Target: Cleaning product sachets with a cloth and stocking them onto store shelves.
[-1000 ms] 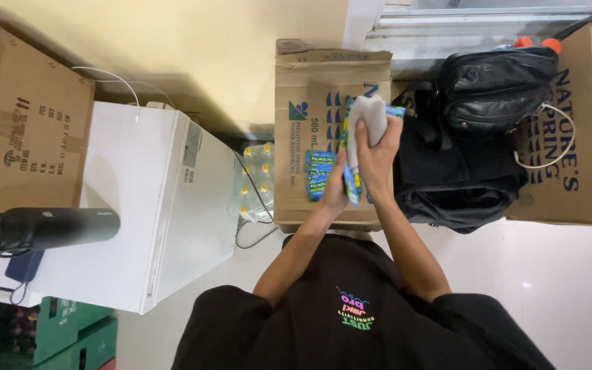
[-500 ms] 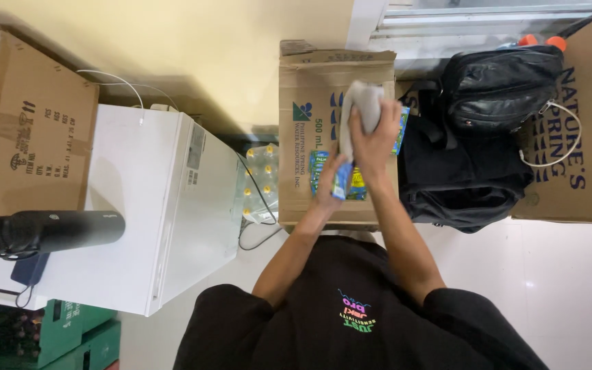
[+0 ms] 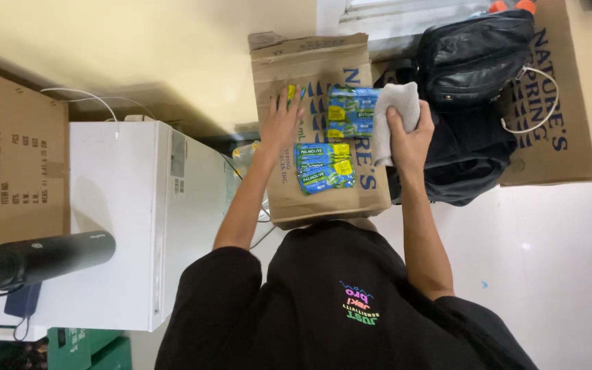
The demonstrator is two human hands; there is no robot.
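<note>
My right hand (image 3: 409,137) grips a grey-white cloth (image 3: 393,113) at the right edge of a closed cardboard box (image 3: 286,188). My left hand (image 3: 281,123) rests on the box top at its far left, fingers spread over a small yellow sachet (image 3: 291,92). Between the hands lie blue-green sachet strips: one group (image 3: 351,111) farther away, another (image 3: 323,168) nearer to me.
A black bag (image 3: 471,103) sits right of the box, against a large cardboard box (image 3: 570,103). A white appliance (image 3: 114,219) stands to the left with a black bottle (image 3: 42,257) on it. Another carton (image 3: 11,157) is at far left. Water bottles (image 3: 241,154) sit in the gap.
My left hand has put down the sachet strip it held and moved to the box's far left. My right hand with the cloth shifted right. Sachets now lie flat on the box.
</note>
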